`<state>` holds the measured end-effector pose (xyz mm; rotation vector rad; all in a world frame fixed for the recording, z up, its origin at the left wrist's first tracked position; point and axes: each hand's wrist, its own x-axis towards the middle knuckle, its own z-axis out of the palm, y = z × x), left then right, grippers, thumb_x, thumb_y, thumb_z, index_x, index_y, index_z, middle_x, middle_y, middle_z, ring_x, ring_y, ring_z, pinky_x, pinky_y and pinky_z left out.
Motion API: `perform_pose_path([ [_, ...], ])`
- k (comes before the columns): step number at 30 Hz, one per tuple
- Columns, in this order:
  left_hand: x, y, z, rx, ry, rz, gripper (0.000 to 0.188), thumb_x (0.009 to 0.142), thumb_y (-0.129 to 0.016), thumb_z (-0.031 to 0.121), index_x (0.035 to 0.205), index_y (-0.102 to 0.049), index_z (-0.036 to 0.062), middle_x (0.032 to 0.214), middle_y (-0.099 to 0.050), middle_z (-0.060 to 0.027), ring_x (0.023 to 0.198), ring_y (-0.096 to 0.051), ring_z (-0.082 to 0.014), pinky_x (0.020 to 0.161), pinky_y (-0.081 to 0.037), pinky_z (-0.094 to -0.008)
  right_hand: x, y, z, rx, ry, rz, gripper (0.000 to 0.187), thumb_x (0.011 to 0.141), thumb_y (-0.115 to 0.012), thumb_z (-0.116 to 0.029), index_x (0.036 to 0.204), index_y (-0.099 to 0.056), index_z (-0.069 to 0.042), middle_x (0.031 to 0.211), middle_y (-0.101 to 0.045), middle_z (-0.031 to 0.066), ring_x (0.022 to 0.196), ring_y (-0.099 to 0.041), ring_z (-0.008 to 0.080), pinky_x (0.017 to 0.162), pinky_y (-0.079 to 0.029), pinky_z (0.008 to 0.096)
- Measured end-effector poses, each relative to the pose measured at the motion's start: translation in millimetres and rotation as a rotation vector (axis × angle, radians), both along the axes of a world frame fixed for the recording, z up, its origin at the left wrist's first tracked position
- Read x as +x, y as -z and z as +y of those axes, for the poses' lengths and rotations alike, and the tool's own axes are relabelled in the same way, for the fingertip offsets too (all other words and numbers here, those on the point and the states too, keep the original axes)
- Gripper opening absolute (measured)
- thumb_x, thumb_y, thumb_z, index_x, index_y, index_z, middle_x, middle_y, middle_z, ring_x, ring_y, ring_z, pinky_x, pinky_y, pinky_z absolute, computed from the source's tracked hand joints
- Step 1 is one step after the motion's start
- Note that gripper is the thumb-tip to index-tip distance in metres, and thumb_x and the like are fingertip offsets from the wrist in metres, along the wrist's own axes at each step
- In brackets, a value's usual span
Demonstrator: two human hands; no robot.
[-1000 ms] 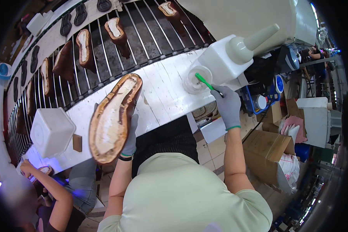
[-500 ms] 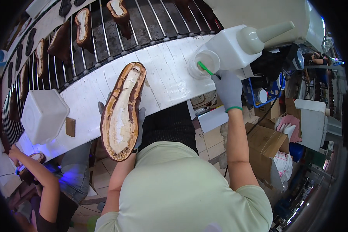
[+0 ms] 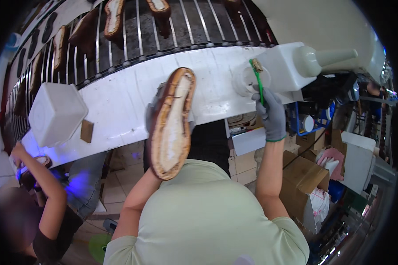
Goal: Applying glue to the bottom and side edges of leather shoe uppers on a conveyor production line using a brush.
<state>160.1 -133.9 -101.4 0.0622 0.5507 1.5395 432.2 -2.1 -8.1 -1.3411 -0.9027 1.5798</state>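
Observation:
My left hand [image 3: 152,115], in a grey glove, is closed around a brown shoe upper [image 3: 171,132] and holds it underside up. The pale middle of the underside and its tan, pleated edge face me; most of the fingers are hidden behind it. Over to the right, my gloved right hand [image 3: 272,115] grips a green-handled brush [image 3: 258,79] that stands nearly upright, its head clotted with tan residue. Behind the brush sits a translucent plastic cup [image 3: 241,86] on the white bench [image 3: 124,95], touching or close to a white bottle with a long nozzle [image 3: 287,66].
A rack of metal bars [image 3: 139,31] past the bench carries several shoe uppers. At left are a white plastic container [image 3: 56,115] and a small brown block [image 3: 86,131]. Another person's arm [image 3: 48,187] works at lower left. Cardboard boxes [image 3: 303,174] stand at right.
The brush has come up out of the cup and turned upright in my right hand. My left hand has moved the shoe upper rightward and tilted it. The whole view has shifted slightly.

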Motion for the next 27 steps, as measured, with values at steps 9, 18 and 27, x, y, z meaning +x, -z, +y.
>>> perform_pose_path([
  [9,7,-1,9,0.258,-0.044,0.206,0.051,0.093,-0.059,0.019,0.139,-0.04,0.0051,0.134,-0.051,-0.0123,0.122,-0.052,-0.0231,0.108,-0.035,-0.0412,-69,-56,-41,0.153,-0.446,-0.256,0.023,0.071,-0.067,-0.001,0.092,-0.074,0.001,0.073,-0.063,0.0041,0.058,-0.051,0.0072,0.052,-0.038,0.0213],
  [18,14,2,33,0.378,-0.532,1.739,0.066,0.083,-0.071,0.024,0.137,-0.036,0.0076,0.134,-0.05,-0.0144,0.124,-0.05,-0.028,0.113,-0.023,-0.0552,-90,-40,-78,0.423,-0.395,-0.498,0.025,0.071,-0.074,0.0,0.096,-0.074,0.0,0.079,-0.066,0.0074,0.068,-0.058,0.0106,0.06,-0.043,0.0237],
  [27,16,77,11,0.141,-0.088,1.452,0.062,0.083,-0.072,0.019,0.133,-0.037,0.0097,0.135,-0.049,-0.013,0.125,-0.049,-0.028,0.114,-0.022,-0.0548,-90,-25,-54,0.348,-0.325,-0.633,0.02,0.079,-0.073,-0.005,0.098,-0.073,0.001,0.074,-0.064,0.0044,0.065,-0.053,0.0063,0.059,-0.041,0.0224],
])
